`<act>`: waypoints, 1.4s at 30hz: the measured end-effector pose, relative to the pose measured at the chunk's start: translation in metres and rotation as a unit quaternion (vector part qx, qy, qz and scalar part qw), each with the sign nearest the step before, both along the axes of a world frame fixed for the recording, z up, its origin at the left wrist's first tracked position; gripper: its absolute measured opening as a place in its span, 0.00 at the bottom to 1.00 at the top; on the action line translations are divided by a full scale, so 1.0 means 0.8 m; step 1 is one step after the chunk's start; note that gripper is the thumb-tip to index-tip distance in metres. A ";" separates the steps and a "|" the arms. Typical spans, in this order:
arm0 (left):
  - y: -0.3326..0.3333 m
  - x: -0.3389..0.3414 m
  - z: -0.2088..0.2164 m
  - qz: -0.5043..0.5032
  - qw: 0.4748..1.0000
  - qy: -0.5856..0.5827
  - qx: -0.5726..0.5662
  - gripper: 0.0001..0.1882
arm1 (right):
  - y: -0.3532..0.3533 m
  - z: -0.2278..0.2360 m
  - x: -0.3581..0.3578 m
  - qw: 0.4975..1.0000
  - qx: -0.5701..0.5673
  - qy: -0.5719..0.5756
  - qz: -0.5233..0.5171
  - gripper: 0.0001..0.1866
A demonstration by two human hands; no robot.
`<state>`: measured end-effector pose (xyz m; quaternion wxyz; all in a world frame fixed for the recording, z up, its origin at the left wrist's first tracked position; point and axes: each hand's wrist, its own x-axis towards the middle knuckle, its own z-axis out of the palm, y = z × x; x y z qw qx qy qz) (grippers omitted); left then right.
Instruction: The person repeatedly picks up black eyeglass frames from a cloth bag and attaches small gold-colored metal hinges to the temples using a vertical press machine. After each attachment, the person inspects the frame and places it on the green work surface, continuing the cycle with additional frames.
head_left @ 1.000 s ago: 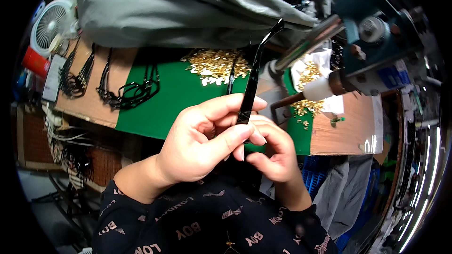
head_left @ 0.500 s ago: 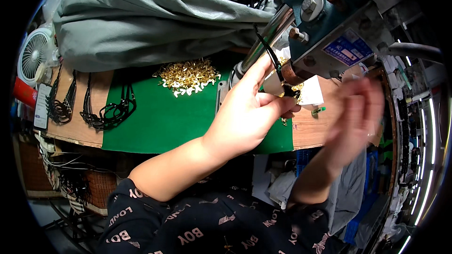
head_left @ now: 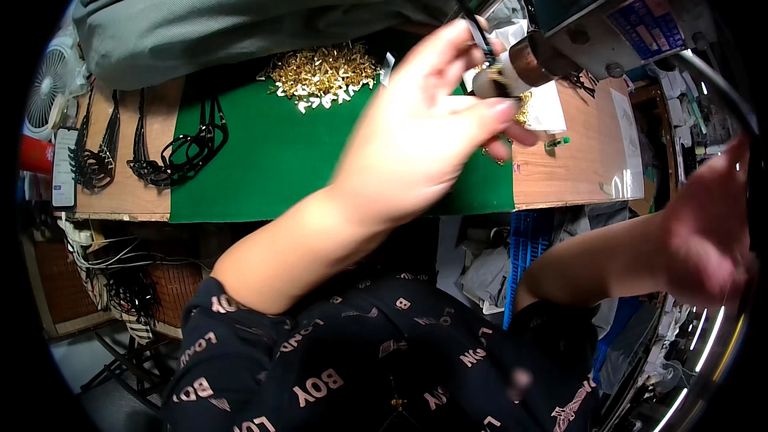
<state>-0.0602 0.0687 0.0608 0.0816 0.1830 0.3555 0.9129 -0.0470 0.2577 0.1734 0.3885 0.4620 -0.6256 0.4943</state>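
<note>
My left hand (head_left: 412,124) is raised beside the press machine (head_left: 616,8), fingers curled around a thin black strap (head_left: 472,20). The strap runs upward from the fingers, and its lower end is hidden by the hand. A copper-coloured cylindrical part (head_left: 530,61) of the machine is just right of those fingertips. My right hand (head_left: 708,232) is far off at the right edge, smeared by motion, so its fingers cannot be read. On the green mat (head_left: 264,168) lies a heap of small gold metal fittings (head_left: 324,72).
Bundles of black straps (head_left: 196,148) hang over the table's left part. A phone (head_left: 64,168) and a white fan (head_left: 52,88) stand at far left. Grey cloth (head_left: 264,16) covers the back. A small green-capped item (head_left: 557,143) lies on the wood at right.
My right hand has swung away to the right and down from beside the machine. My left hand keeps the strap by the machine. The whole view has shifted.
</note>
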 end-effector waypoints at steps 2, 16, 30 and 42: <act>-0.042 0.016 -0.018 -0.001 0.999 -0.028 0.040 0.28 | 0.038 -0.058 -0.010 0.981 -0.022 -0.077 -0.175 0.20; -0.139 0.064 -0.100 0.405 0.607 0.114 -0.674 0.32 | 0.064 -0.283 -0.040 0.725 0.313 -0.493 -0.366 0.06; -0.106 0.057 -0.123 0.118 0.693 0.205 -0.681 0.25 | 0.052 -0.254 0.015 0.739 -0.088 -0.650 -0.156 0.08; -0.083 0.054 -0.091 0.145 0.802 0.280 -0.507 0.39 | -0.100 -0.208 0.051 0.692 -0.198 -0.654 0.232 0.04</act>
